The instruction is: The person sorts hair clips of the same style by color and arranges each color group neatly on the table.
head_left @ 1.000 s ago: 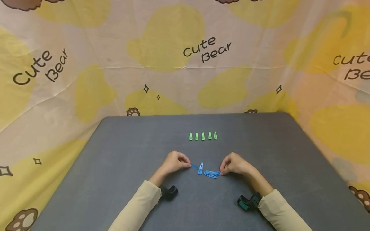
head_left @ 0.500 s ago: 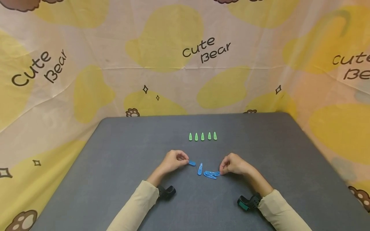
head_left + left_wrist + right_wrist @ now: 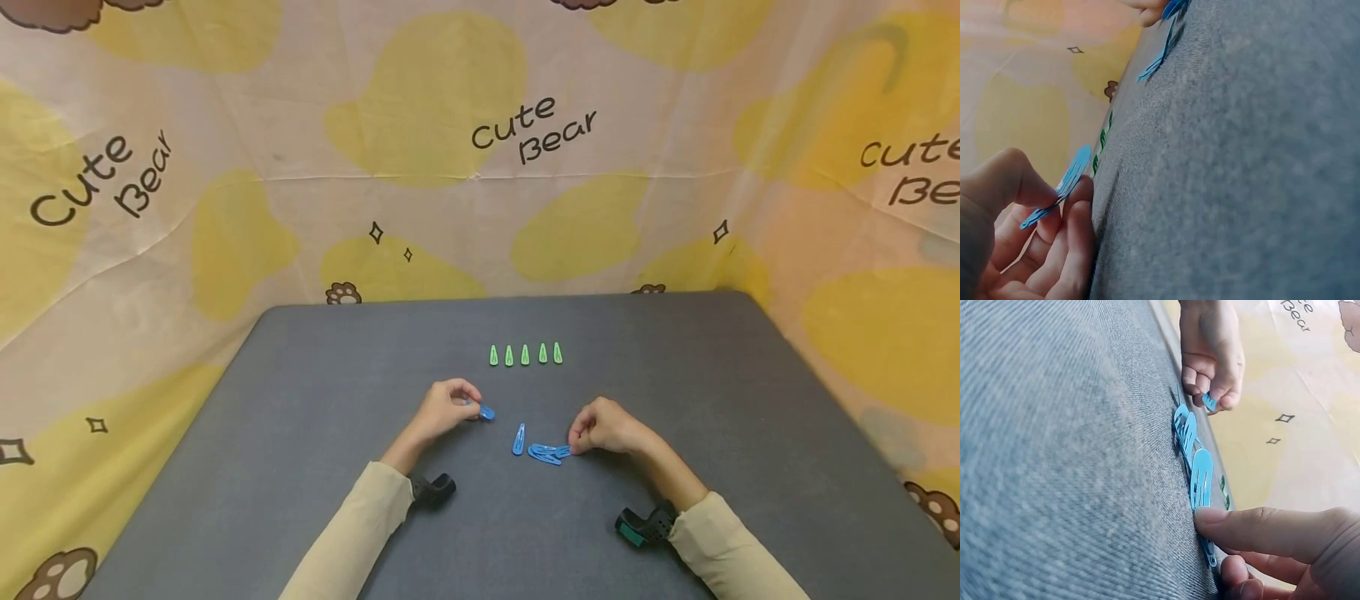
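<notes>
Between the thumb and fingers of my left hand [image 3: 448,406] is a blue snap hair clip [image 3: 1074,178], held over the table left of the other blue clips. My right hand [image 3: 611,425] pinches another blue hair clip [image 3: 1201,475] by thumb and fingers, at the right end of a small overlapping pile of blue clips [image 3: 543,452]. A single blue clip [image 3: 518,439] lies between the hands, its narrow end pointing away from me. Farther back, several green hair clips [image 3: 525,356] stand in an even row, narrow ends away.
The grey table [image 3: 337,358] spreads out around the hands. Behind and beside it hangs a yellow and cream cloth [image 3: 435,100] printed with lettering. Each wrist wears a black camera mount, such as the left mount [image 3: 435,491].
My left hand has moved left and slightly away from me, carrying its blue hair clip off from the single clip. My right hand has stayed at the pile.
</notes>
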Tool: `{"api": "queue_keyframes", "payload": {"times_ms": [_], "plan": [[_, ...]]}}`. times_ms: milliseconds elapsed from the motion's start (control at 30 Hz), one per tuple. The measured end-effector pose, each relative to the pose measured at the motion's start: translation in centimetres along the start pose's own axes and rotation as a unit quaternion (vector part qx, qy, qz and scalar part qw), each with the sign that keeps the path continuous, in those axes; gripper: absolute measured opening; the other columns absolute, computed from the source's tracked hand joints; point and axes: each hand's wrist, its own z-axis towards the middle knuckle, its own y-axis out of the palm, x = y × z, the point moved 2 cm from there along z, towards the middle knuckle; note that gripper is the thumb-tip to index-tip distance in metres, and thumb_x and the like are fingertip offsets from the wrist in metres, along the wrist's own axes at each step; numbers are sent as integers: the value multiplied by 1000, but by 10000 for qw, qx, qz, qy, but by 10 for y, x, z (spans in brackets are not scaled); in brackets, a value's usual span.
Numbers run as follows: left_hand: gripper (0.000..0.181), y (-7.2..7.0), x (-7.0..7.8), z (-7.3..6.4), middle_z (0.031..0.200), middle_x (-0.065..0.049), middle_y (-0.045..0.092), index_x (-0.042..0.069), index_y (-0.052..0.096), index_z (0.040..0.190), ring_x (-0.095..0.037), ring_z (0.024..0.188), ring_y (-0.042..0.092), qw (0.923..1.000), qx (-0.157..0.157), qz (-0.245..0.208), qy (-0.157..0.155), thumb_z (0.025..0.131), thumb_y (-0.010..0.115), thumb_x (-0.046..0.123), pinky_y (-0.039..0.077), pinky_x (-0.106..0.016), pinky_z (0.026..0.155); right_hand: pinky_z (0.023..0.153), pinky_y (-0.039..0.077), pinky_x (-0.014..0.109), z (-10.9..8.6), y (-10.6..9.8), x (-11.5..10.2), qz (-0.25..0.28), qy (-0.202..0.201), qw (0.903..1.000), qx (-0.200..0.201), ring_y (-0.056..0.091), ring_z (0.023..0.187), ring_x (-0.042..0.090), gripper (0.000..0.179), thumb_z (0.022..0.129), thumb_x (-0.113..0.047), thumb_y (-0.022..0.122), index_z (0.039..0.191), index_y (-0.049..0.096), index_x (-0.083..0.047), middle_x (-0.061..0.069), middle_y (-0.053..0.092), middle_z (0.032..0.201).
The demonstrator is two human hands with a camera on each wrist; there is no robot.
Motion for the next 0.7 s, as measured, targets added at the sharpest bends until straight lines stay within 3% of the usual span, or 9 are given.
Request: {"api": "queue_keyframes", "payload": {"times_ms": [133, 267, 433, 700], "plan": [[15, -1, -6, 6, 76, -9, 66, -7, 66, 91, -1, 59, 55, 9997, 193, -108, -69, 76, 64, -4, 46, -17, 57, 51, 36, 18, 0, 0, 0, 10, -22, 10000, -5, 44, 55, 4, 8, 73, -2, 78, 74, 71, 4, 5, 61, 59], [19, -1, -5, 11, 83, -16, 69, -8, 68, 96, -1, 61, 57, 9990, 347, -253, -116, 77, 64, -5, 48, -17, 59, 51, 35, 18, 0, 1, 1, 28, -29, 10000, -11, 43, 54, 4, 8, 74, -2, 77, 74, 71, 4, 6, 62, 59], [22, -1, -5, 15, 89, -17, 73, -2, 71, 101, -1, 66, 61, 9974, 583, -220, -357, 79, 71, -1, 50, -19, 62, 51, 35, 19, 0, 1, 1, 84, 5, 10000, -24, 43, 54, 4, 8, 74, -2, 77, 74, 71, 4, 5, 61, 58], [19, 2, -6, 26, 86, -22, 75, -6, 72, 95, -1, 62, 63, 9971, 692, -224, -236, 77, 76, 0, 56, -23, 64, 51, 35, 19, 0, 1, 1, 103, -33, 9999, -101, 43, 54, 4, 7, 75, -1, 76, 75, 71, 4, 5, 61, 59]]}}
